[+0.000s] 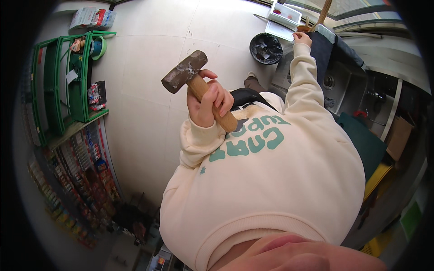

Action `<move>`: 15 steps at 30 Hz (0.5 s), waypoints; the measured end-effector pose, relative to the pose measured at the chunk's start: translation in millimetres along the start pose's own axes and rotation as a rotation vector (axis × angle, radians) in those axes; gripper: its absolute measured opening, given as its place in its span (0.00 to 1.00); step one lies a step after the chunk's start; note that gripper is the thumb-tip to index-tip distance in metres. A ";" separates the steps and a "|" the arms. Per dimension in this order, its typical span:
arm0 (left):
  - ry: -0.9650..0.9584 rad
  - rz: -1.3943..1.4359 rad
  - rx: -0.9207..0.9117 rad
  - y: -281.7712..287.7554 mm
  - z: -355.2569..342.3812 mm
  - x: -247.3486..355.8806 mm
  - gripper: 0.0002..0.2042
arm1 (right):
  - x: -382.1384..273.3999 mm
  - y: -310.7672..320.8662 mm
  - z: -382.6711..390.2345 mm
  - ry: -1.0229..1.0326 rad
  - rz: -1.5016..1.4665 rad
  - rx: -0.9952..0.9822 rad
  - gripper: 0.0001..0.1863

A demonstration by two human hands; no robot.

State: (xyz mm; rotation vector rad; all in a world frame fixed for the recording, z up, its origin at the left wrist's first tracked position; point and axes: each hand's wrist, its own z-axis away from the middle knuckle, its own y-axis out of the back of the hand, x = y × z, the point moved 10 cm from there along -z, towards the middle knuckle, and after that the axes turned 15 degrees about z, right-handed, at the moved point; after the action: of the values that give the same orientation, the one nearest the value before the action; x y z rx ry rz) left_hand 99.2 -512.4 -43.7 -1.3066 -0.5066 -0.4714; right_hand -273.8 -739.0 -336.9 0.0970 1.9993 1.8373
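Observation:
My left hand [211, 101] is raised in front of my chest and wrapped round the wooden handle of a sledgehammer [184, 72]. Its short handle slants down toward my sweatshirt, and the blocky brown metal head, with pale smears on it, points away from me. At the far right my right arm stretches out to the dark counter. There my right hand [302, 39] has its fingers curled in, with the tips by the corner of a white lid [279, 30]. What those fingers hold, if anything, is too small to make out. Beyond the lid stands a white box [286, 14] with small red things inside.
A black-lined bin [266, 48] stands on the pale floor [144, 67] left of the counter. Along the right are a metal sink [342, 86] and a dark green board [359, 140]. Green shelving [58, 90] and a rack of packets [83, 162] line the left side.

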 end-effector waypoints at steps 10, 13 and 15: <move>0.009 0.023 -0.029 -8.0 1.5 1.3 0.09 | -1.3 48.2 11.6 -0.102 -0.265 0.104 0.09; 0.032 0.037 -0.072 -10.7 6.1 4.1 0.09 | -7.4 75.7 16.3 -0.078 -0.433 0.207 0.08; 0.052 0.065 -0.121 -16.1 6.2 5.8 0.09 | -20.3 101.3 15.1 -0.066 -0.610 0.216 0.08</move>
State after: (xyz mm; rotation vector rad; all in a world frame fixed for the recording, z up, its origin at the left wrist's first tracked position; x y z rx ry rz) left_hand 93.7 -509.7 -26.5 -1.4192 -0.3959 -0.4865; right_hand -273.2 -718.9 -234.5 -0.3481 1.8959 1.2192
